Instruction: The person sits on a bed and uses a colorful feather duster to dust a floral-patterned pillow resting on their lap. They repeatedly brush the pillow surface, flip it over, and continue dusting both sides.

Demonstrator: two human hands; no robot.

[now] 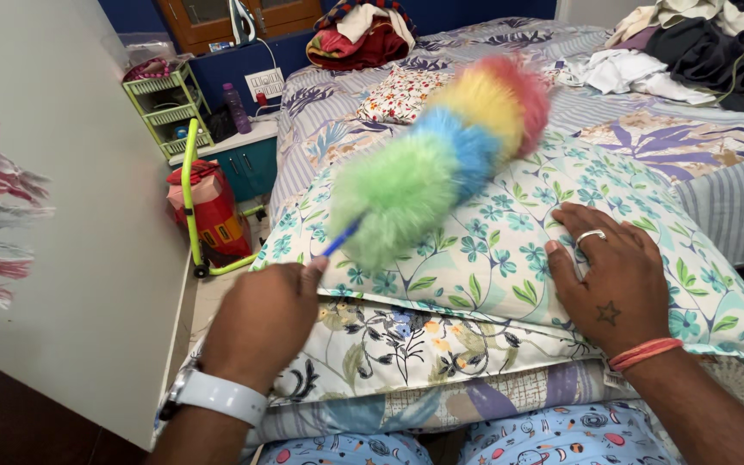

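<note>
- Far left: white cupboard door point(88, 215) is standing close beside the bed; green-framed trolley point(204, 215) w/ a red bag is sitting on the floor just past it.
- My left hand point(260, 323) is gripping the blue handle point(339, 238) of the rainbow duster point(441, 155); fingers are curled tight round it, fully closed.
- Duster head is lying across the top pillow point(492, 258), green end nearest me, pink end far. It's blurring, so prob. mid-sweep.
- My right hand point(613, 280) is pressing flat on the same pillow, fingers spread, holding nothing.
- Risk, imo: pillow stack point(406, 344) is resting on my lap; a hard sweep could be sliding the top one off if the right hand is easing up.
- Wide swing left could be clipping the cupboard door.
</note>
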